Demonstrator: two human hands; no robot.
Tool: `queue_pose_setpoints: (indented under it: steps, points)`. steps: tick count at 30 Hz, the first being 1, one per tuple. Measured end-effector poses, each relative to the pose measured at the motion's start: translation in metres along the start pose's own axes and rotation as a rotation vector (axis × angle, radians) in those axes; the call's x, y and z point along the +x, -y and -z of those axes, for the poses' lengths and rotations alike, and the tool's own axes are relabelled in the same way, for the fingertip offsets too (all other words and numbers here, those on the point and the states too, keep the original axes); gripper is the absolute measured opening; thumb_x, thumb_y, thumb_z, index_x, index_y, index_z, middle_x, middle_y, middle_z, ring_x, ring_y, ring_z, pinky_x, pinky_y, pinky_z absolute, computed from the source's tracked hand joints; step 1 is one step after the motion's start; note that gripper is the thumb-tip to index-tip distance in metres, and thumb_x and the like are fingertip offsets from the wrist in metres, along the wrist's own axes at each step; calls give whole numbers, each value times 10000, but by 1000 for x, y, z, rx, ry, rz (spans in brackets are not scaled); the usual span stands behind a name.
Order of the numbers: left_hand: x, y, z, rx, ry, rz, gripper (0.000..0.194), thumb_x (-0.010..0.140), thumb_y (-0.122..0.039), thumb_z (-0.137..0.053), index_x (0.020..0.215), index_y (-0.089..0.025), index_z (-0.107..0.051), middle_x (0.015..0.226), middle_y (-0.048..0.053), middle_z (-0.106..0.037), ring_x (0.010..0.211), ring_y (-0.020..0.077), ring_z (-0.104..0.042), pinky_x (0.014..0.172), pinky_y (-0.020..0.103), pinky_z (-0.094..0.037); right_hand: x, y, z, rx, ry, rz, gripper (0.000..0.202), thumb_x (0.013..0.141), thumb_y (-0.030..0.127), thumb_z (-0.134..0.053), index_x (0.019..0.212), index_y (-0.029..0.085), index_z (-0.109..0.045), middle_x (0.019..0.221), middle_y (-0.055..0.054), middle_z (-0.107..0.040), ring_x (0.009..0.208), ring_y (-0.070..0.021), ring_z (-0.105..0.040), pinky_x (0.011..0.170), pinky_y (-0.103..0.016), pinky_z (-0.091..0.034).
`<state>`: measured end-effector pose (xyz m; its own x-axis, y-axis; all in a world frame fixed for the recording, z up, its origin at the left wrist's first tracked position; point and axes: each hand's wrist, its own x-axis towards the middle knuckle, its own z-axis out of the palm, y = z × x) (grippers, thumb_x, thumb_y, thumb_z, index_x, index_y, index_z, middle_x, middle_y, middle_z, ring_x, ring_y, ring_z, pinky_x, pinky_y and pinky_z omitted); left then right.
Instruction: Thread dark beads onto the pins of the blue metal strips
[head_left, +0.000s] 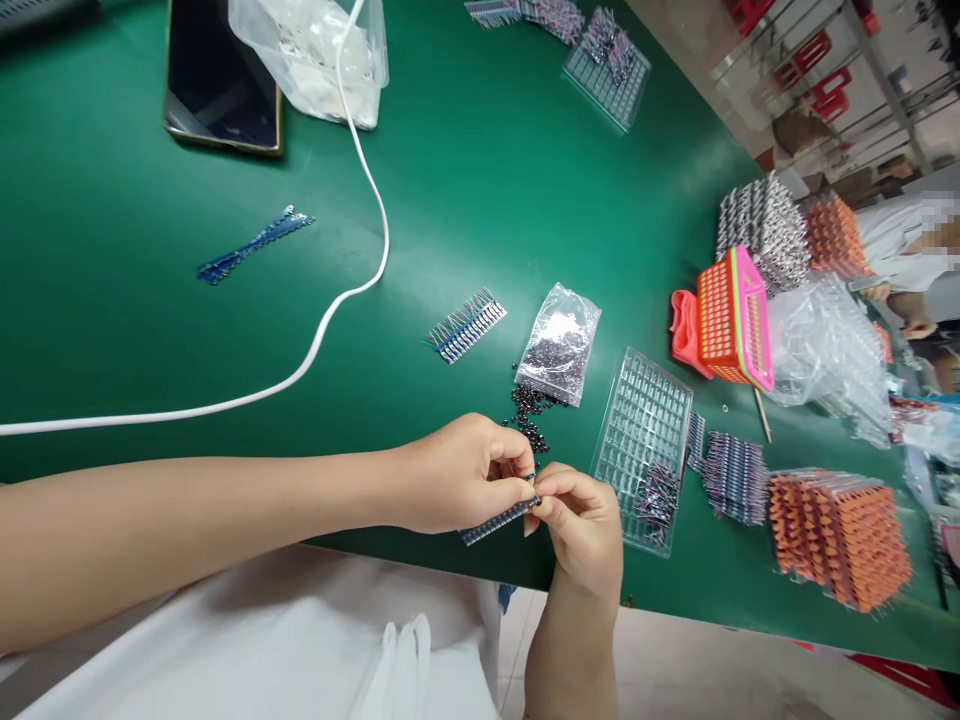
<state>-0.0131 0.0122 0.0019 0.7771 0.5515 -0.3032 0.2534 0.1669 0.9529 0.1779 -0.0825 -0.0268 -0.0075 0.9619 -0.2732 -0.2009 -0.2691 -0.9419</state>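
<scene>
Near the table's front edge, my left hand [469, 475] and my right hand [589, 520] meet with pinched fingertips at the end of a dark strip [499, 522]. The strip extends leftward below my left hand's fingers. Small black beads [531, 415] lie loose just beyond my fingertips, beside a clear bag [559, 345] of dark beads. To the right of my right hand is a clear compartment tray [646, 420] with a cluster of small wired parts [658, 495] on it. A strip with thin wire leads [466, 325] lies left of the bag.
A white cable [322, 335] curves across the green table [465, 190]. A phone [223, 80] and a plastic container [315, 60] stand at back left. Orange stacks [840, 540] and a basket [735, 318] are right; a person's hand [911, 315] shows beyond.
</scene>
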Motion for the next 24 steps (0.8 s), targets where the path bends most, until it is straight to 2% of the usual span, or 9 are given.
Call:
queue_pose_setpoints:
  steps: [20,24]
  points:
    - [1,-1,2,21,24,17,171,832,-283,-572,707,-173,-609,639,-12,-581,628,137,-501,573,229,-370,1,-2,1,2,17,-36,51,794,259,-797,819,216,-787,757,-7,-653,544,-110,-637,464,-234,-549]
    - [1,-4,2,38,33,8,177,840,-283,-572,714,-170,-625,636,-15,-598,620,134,-514,579,227,-371,1,0,-4,16,-18,-50,67,771,268,-815,793,212,-784,744,0,-653,532,-108,-637,463,-228,-539]
